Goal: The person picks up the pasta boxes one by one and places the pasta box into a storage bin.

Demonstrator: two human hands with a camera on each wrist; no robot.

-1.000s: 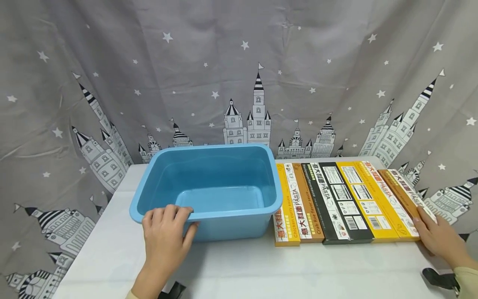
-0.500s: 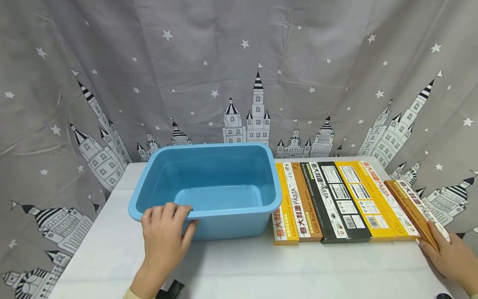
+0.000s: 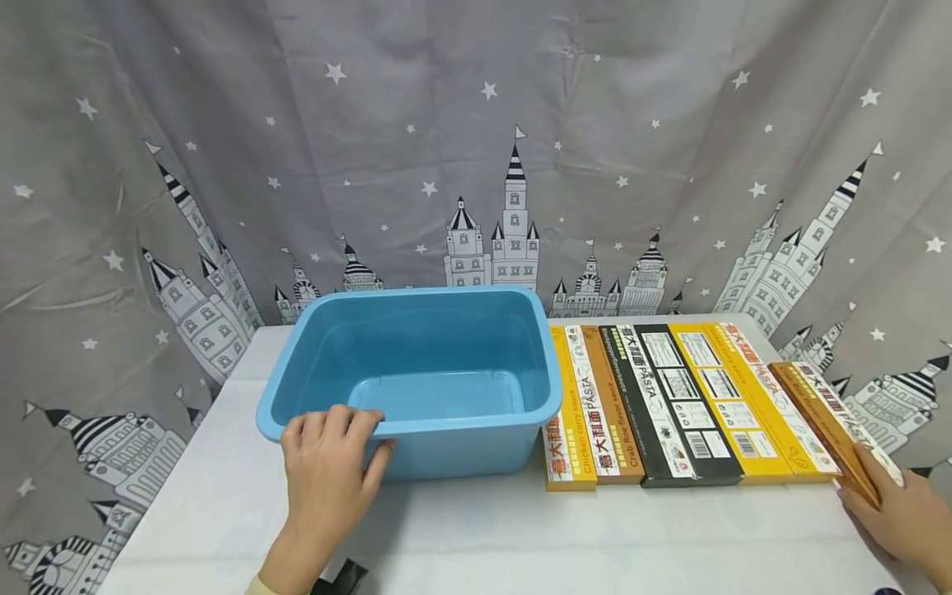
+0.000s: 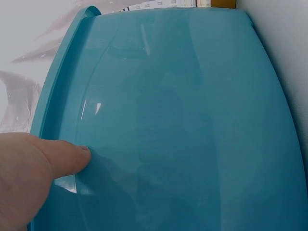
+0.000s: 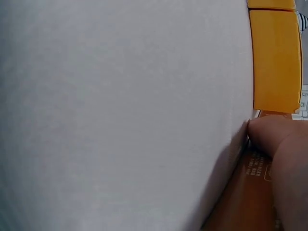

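Note:
My left hand [image 3: 330, 487] grips the near rim of a blue plastic basin [image 3: 461, 450], fingers over the edge and thumb outside. In the left wrist view the thumb [image 4: 62, 156] lies against the basin's outer wall [image 4: 168, 106]. At the far right, my right hand [image 3: 903, 516] holds the near end of a brown pasta box [image 3: 821, 417], thumb on its left side. That box sits slightly askew beside a yellow pasta box [image 3: 773, 397]. The right wrist view has the thumb [image 5: 279, 139] by the brown box's printed side [image 5: 245, 192].
Right of the basin, several pasta boxes lie flat in a row: a yellow one [image 3: 576, 438], a brown one [image 3: 613, 405] and black ones [image 3: 680, 413] among them. A white cloth [image 3: 595, 537] covers the table. Behind hangs a grey castle-print curtain [image 3: 409, 83].
The right hand has shifted the brown box rightward and toward me, widening the gap at its far end from the yellow box. The left hand stays on the basin rim.

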